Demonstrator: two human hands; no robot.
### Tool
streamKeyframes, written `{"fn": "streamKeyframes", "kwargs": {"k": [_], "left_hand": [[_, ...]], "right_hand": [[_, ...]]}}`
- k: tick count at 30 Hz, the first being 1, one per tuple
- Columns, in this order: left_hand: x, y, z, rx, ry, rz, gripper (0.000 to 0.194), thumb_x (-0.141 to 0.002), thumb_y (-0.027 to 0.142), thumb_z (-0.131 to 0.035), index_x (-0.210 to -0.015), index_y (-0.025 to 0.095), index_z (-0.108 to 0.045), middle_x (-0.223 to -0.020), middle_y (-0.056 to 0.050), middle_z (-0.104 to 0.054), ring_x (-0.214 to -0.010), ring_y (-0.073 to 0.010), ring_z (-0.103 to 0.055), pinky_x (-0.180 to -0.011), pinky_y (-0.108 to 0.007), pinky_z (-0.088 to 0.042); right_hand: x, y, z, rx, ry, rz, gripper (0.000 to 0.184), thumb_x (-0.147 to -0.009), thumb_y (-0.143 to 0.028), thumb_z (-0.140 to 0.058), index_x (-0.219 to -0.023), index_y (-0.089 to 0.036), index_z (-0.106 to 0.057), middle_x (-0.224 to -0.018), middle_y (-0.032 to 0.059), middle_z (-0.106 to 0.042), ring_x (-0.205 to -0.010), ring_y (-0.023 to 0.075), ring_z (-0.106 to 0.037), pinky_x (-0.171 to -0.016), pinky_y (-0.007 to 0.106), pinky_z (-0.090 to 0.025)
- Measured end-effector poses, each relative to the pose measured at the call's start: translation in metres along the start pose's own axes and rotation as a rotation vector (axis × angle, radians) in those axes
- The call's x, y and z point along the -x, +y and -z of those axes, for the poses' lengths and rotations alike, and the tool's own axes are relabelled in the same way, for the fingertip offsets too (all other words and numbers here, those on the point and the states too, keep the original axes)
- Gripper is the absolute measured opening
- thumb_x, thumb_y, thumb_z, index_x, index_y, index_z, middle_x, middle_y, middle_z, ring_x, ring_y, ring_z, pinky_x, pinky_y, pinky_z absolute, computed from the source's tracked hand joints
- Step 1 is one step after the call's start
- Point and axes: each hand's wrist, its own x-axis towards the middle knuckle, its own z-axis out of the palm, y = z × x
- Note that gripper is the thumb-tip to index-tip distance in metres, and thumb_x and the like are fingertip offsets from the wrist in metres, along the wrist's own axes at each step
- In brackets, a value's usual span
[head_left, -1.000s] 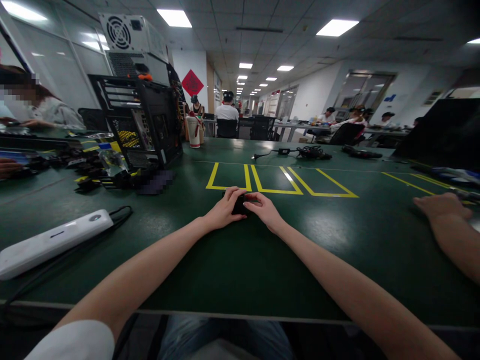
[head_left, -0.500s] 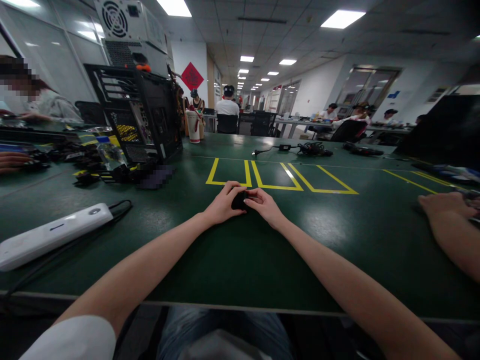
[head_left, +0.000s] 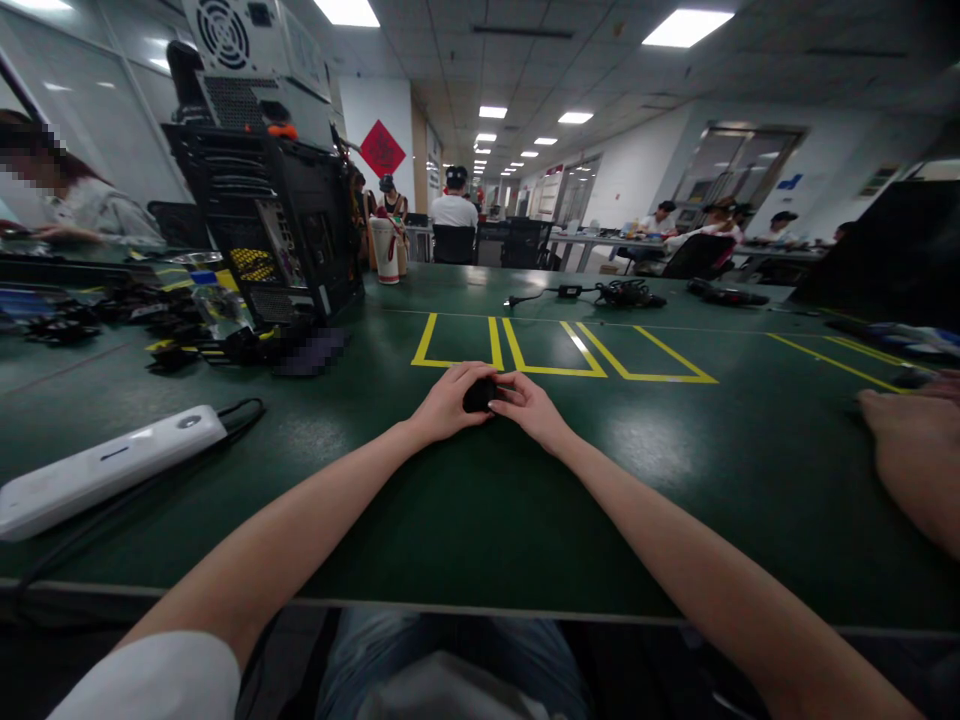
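Note:
My left hand (head_left: 447, 404) and my right hand (head_left: 531, 408) meet at the middle of the dark green table (head_left: 480, 520). Together they grip a small black object (head_left: 480, 395) between their fingertips; I cannot make out what it is. Both hands are curled around it, just in front of yellow tape boxes (head_left: 555, 355) marked on the tabletop.
A white power strip (head_left: 105, 468) with a black cord lies at the left. An open black computer case (head_left: 270, 230) and a heap of black cables (head_left: 172, 330) stand behind it. Another person's arm (head_left: 911, 460) rests at the right. A charger and cable (head_left: 607, 294) lie farther back.
My hands have stayed together on the black object and turned it slightly. The hand at the far left edge has withdrawn from view, and the arm at the right has shifted a little.

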Motion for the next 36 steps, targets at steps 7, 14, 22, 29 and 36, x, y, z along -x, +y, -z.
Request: {"fn": "streamKeyframes", "kwargs": {"k": [7, 14, 22, 29, 36], "left_hand": [[-0.0007, -0.0025, -0.0039, -0.007, 0.016, -0.017, 0.058, -0.063, 0.02, -0.062, -0.115, 0.022, -0.036, -0.115, -0.007, -0.042, -0.11, -0.0217, -0.039, -0.094, -0.041, -0.032], [-0.0012, -0.0022, -0.0049, -0.041, 0.012, -0.013, 0.06, -0.061, 0.019, -0.063, -0.114, 0.021, -0.036, -0.115, -0.008, -0.041, -0.109, -0.0228, -0.038, -0.093, -0.042, -0.032], [-0.0013, -0.0003, -0.0035, -0.039, 0.018, -0.006, 0.056, -0.062, 0.015, -0.061, -0.112, 0.021, -0.037, -0.114, -0.007, -0.042, -0.108, -0.0222, -0.039, -0.093, -0.041, -0.033], [-0.0015, 0.0001, -0.0031, -0.024, 0.016, 0.003, 0.057, -0.061, 0.014, -0.061, -0.112, 0.022, -0.037, -0.114, -0.006, -0.042, -0.108, -0.0222, -0.04, -0.093, -0.041, -0.033], [-0.0016, -0.001, -0.0045, -0.023, 0.033, -0.001, 0.056, -0.061, 0.014, -0.061, -0.111, 0.021, -0.038, -0.112, -0.007, -0.043, -0.107, -0.0212, -0.041, -0.092, -0.039, -0.034]], "right_hand": [[-0.0044, 0.0012, -0.002, 0.078, 0.109, 0.025, 0.026, -0.066, -0.024, -0.059, -0.091, -0.02, -0.053, -0.095, 0.0018, -0.055, -0.092, 0.0145, -0.054, -0.087, 0.033, -0.041], [-0.0047, 0.0031, 0.0003, 0.109, 0.066, -0.041, 0.028, -0.067, -0.025, -0.058, -0.094, -0.019, -0.053, -0.098, 0.0036, -0.055, -0.088, 0.0165, -0.056, -0.084, 0.036, -0.042], [-0.0038, 0.0062, 0.0013, -0.001, 0.032, -0.018, 0.032, -0.061, -0.022, -0.064, -0.091, -0.02, -0.051, -0.099, 0.0013, -0.055, -0.092, 0.015, -0.055, -0.088, 0.035, -0.04], [-0.0048, 0.0035, -0.0011, 0.066, 0.104, -0.022, 0.031, -0.065, -0.026, -0.061, -0.094, -0.02, -0.052, -0.097, 0.003, -0.055, -0.093, 0.0155, -0.053, -0.088, 0.036, -0.04], [-0.0038, 0.006, -0.0005, -0.003, 0.027, -0.017, 0.034, -0.061, -0.02, -0.064, -0.092, -0.02, -0.05, -0.101, 0.0017, -0.053, -0.093, 0.0158, -0.054, -0.088, 0.036, -0.04]]}}
